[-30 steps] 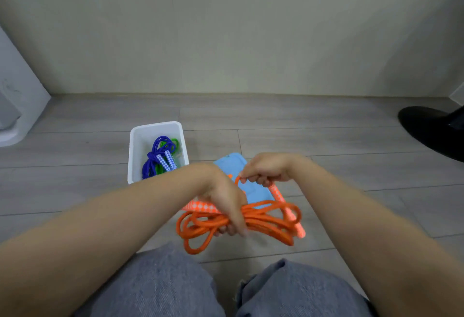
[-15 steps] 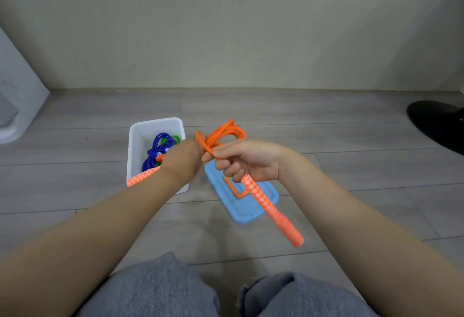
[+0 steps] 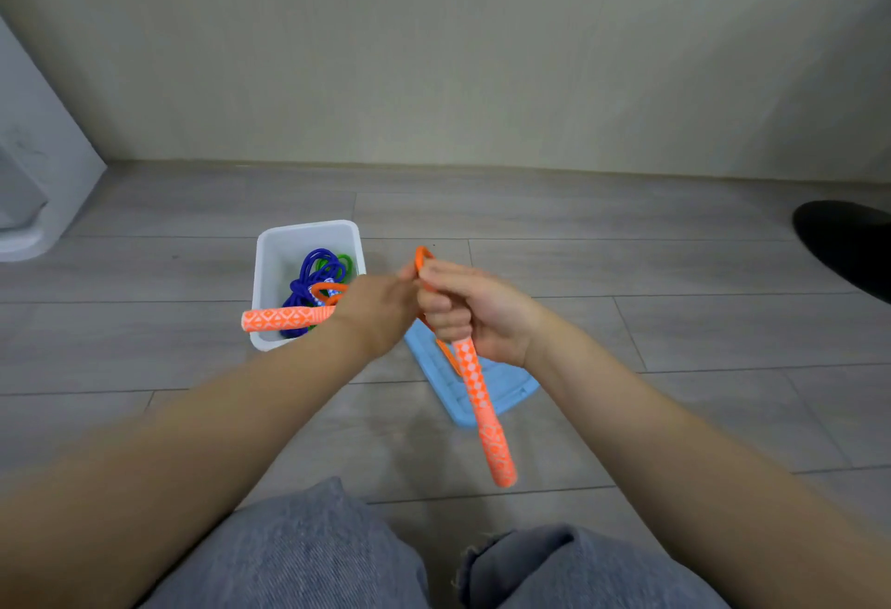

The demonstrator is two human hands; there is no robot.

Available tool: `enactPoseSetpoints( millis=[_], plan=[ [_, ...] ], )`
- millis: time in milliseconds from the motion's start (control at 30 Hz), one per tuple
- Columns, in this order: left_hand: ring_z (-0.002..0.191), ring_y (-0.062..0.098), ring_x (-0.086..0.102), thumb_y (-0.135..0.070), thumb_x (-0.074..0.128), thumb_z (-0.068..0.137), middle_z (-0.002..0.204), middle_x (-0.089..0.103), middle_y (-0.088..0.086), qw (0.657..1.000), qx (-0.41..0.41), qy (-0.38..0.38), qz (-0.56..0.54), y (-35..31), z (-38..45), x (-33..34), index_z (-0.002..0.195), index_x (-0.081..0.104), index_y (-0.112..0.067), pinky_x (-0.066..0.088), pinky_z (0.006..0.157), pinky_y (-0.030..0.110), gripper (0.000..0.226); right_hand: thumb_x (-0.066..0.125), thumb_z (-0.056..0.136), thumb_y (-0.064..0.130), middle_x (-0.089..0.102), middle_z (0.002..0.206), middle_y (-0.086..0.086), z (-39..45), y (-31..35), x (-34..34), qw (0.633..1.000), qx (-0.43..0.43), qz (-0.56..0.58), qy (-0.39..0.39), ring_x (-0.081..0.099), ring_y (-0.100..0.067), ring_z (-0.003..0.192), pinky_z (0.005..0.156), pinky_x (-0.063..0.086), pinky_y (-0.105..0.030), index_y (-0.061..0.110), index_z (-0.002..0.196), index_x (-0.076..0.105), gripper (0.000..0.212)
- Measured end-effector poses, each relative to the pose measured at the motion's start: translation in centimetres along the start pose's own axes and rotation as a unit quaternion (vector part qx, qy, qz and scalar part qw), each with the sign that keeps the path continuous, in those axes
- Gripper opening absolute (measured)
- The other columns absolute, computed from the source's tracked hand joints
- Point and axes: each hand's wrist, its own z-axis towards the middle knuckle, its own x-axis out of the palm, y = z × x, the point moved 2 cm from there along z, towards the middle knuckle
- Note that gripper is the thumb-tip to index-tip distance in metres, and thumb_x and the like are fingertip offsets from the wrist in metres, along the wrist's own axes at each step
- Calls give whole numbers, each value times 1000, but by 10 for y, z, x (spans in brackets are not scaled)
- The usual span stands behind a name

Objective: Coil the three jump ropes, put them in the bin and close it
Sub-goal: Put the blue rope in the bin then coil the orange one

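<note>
Both hands hold the orange jump rope [image 3: 484,411] in the air, just right of the white bin [image 3: 270,271]. My right hand [image 3: 475,307] grips its cord bundle, and one patterned handle hangs down below the fist. My left hand [image 3: 376,309] grips the other end, with the second handle sticking out left across the bin's front. A blue rope [image 3: 308,278] and a green rope [image 3: 343,261] lie coiled inside the bin. The light blue lid [image 3: 501,387] lies flat on the floor under my right hand.
Grey plank floor runs to a pale wall at the back. A white fixture [image 3: 29,203] stands at the far left, and a black round object [image 3: 853,242] sits at the right edge. My knees in grey jeans [image 3: 308,555] fill the bottom.
The hands have lifted the orange rope from near my knees up beside the bin. The loose loops are now gathered tight in both fists, with the handles sticking out.
</note>
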Motion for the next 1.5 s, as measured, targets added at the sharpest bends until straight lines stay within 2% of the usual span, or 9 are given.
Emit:
enactPoseSetpoints(
  millis=[100,200,467,633,733,1067,1133,1333,1500],
  plan=[
    [111,23,58,-11,44,92,116,59,0,996,53,54,37,-9,8,7,113,56,-20,41,77,31,26,37,102,19,36,53,6,4,14,-1,1000,-8,13,-25,24,0,36,35,16,-14,11,96,57,22],
    [97,26,55,-25,53,77,92,56,7,983,-23,-34,-177,2,13,8,93,49,-23,41,74,35,17,35,102,18,35,54,6,-3,3,-1,997,40,-59,42,23,1,37,35,14,-15,12,97,58,24],
    [86,29,57,-14,60,83,94,61,10,958,9,38,-283,2,9,-41,95,53,-9,24,58,26,15,35,104,20,42,59,4,-17,-42,-9,945,223,-181,158,31,-2,41,41,27,-14,18,104,60,26],
    [40,-5,49,-11,59,86,47,42,-4,946,154,149,-242,-9,-1,-96,74,46,-14,32,38,11,18,47,98,38,50,57,4,-27,-51,-49,925,264,-264,70,45,-8,48,49,40,-21,20,92,65,26],
    [44,2,50,-11,57,86,56,44,-4,941,201,200,-183,-11,-10,-92,82,48,-14,34,41,10,9,58,90,32,60,53,11,-33,-32,-65,931,182,-307,-75,55,-2,49,51,46,-19,20,75,63,21],
    [88,28,57,-12,48,90,105,64,12,952,107,253,-132,-30,-9,-3,96,60,-6,39,69,31,15,59,87,38,54,54,-9,15,25,-28,650,107,-737,-152,50,-22,51,54,41,-28,6,60,58,42],
    [98,29,61,-9,45,92,110,64,13,959,50,241,-138,-25,-2,10,104,61,-4,40,70,30,20,51,92,32,51,55,-9,19,12,-15,665,103,-719,-173,49,-26,60,52,36,-29,8,54,50,45],
    [91,27,61,-8,48,90,92,60,9,955,-7,234,-183,1,1,19,97,62,-8,48,77,33,15,40,93,13,55,68,-7,11,-48,4,911,110,-341,-206,54,-19,50,48,42,-22,3,90,60,23],
    [67,24,52,-4,54,80,58,48,-2,939,-19,209,-271,8,4,-1,53,45,-19,37,57,25,32,40,101,18,55,72,-4,-2,-61,-4,950,9,-262,-170,50,-15,52,50,41,-24,8,103,58,20]
  ],
)
